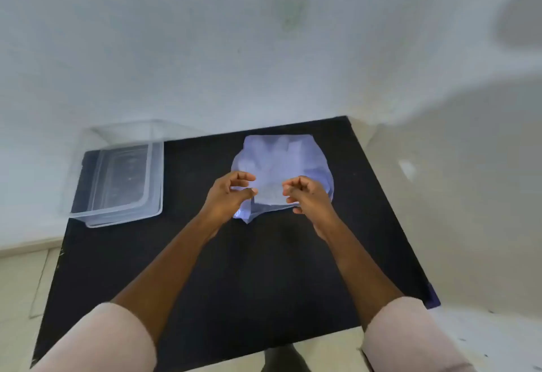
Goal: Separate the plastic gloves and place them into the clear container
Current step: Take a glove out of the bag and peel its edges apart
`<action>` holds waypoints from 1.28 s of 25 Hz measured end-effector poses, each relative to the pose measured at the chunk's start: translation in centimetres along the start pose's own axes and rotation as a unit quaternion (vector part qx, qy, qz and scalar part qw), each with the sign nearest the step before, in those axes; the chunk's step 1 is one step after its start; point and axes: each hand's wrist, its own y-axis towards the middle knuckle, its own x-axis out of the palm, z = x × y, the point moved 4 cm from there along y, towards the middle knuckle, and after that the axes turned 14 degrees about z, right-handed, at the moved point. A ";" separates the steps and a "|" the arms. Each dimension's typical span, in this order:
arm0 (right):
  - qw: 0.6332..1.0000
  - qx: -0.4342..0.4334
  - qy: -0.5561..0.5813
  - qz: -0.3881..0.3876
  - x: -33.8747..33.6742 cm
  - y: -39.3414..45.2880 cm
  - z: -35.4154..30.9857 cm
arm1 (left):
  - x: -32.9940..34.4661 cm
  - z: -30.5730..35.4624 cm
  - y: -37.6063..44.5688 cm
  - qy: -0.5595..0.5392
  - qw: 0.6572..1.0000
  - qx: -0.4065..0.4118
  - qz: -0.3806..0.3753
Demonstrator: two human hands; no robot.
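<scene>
A stack of thin translucent plastic gloves point(281, 160) lies on the black table point(234, 269), toward its far side. My left hand point(231, 195) and my right hand point(308, 195) hover over the near edge of the stack, fingers curled. A top plastic glove point(271, 198) stretches between them, with its left edge pinched by my left thumb and fingers and its right edge held by my right fingers. The clear container point(117, 178) stands empty on the table's far left corner, well apart from both hands.
A pale wall rises directly behind the table. Light floor shows to the left, right and front of the table. A dark shoe tip point(284, 360) shows below the table's near edge.
</scene>
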 end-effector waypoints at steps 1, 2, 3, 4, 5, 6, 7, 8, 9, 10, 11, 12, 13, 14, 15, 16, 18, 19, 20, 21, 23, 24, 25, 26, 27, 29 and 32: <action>0.999 0.025 -0.018 0.030 0.0 1.7 1.0 | 0.9 -0.6 1.1 0.066 0.997 0.019 0.023; 0.995 0.049 -0.036 0.074 -0.2 3.2 1.8 | 1.6 -1.1 2.2 0.151 0.986 0.047 0.047; 0.990 0.075 -0.054 0.104 -0.1 4.5 3.1 | 2.3 -2.3 2.8 0.241 0.968 0.061 0.035; 0.985 0.098 -0.066 0.129 0.1 5.4 4.0 | 3.1 -3.3 2.8 0.321 0.944 0.070 0.014; 0.980 0.102 -0.073 0.151 0.4 6.1 4.6 | 3.5 -4.3 3.1 0.376 0.924 0.072 -0.005; 0.976 0.104 -0.093 0.165 0.7 7.1 5.0 | 4.0 -5.3 3.8 0.406 0.911 0.067 -0.014; 0.973 0.103 -0.114 0.175 1.0 8.1 5.3 | 4.5 -5.9 4.5 0.422 0.904 0.064 -0.012; 0.968 0.105 -0.143 0.179 1.1 8.8 5.4 | 4.7 -6.1 5.0 0.434 0.898 0.070 -0.002; 0.962 0.113 -0.168 0.181 1.4 9.4 5.6 | 5.0 -6.2 5.5 0.442 0.893 0.083 0.006; 0.956 0.123 -0.191 0.187 1.7 9.8 5.6 | 5.3 -6.1 5.9 0.450 0.887 0.100 0.013; 0.949 0.130 -0.209 0.195 1.9 10.2 5.5 | 5.5 -5.9 6.3 0.460 0.879 0.122 0.021; 0.944 0.135 -0.227 0.200 2.1 10.5 5.3 | 5.8 -5.7 6.6 0.474 0.866 0.157 0.025; 0.939 0.142 -0.242 0.200 2.3 10.8 5.3 | 6.0 -5.5 6.7 0.489 0.850 0.193 0.030; 0.935 0.156 -0.253 0.195 2.4 11.2 5.3 | 6.2 -5.3 6.8 0.497 0.838 0.224 0.032; 0.929 0.176 -0.266 0.185 2.5 11.6 5.5 | 6.3 -5.2 7.1 0.500 0.831 0.241 0.031; 0.928 0.195 -0.266 0.172 2.7 11.9 5.7 | 6.4 -5.1 7.5 0.495 0.835 0.237 0.029; 0.945 0.183 -0.205 0.177 2.9 12.4 5.7 | 6.7 -5.3 8.4 0.470 0.860 0.200 0.015; 0.957 0.165 -0.137 0.193 2.9 12.5 5.5 | 6.7 -5.3 8.7 0.451 0.873 0.185 0.017; 0.964 0.152 -0.064 0.206 3.0 12.5 5.2 | 6.7 -5.0 8.8 0.434 0.882 0.183 0.027; 0.962 0.158 0.030 0.221 3.0 12.3 5.2 | 6.8 -4.6 8.9 0.419 0.887 0.190 0.040; 0.907 0.220 0.277 0.227 4.1 11.6 5.3 | 7.0 -3.7 9.1 0.395 0.892 0.212 0.061; 0.859 0.265 0.387 0.209 5.4 11.2 5.8 | 7.2 -3.3 9.2 0.385 0.894 0.218 0.067; 0.820 0.302 0.446 0.193 6.9 10.6 6.0 | 7.4 -2.8 9.3 0.376 0.897 0.222 0.070; 0.803 0.324 0.461 0.196 8.1 10.0 5.8 | 7.5 -2.5 9.5 0.369 0.899 0.224 0.070; 0.803 0.331 0.446 0.215 8.9 9.8 5.7 | 7.6 -2.3 9.7 0.367 0.900 0.226 0.067; 0.817 0.327 0.393 0.268 9.6 9.9 5.4 | 7.5 -2.3 10.3 0.378 0.897 0.224 0.058; 0.812 0.288 0.394 0.319 7.2 9.0 5.3 | 6.8 -3.1 11.3 0.392 0.895 0.205 0.054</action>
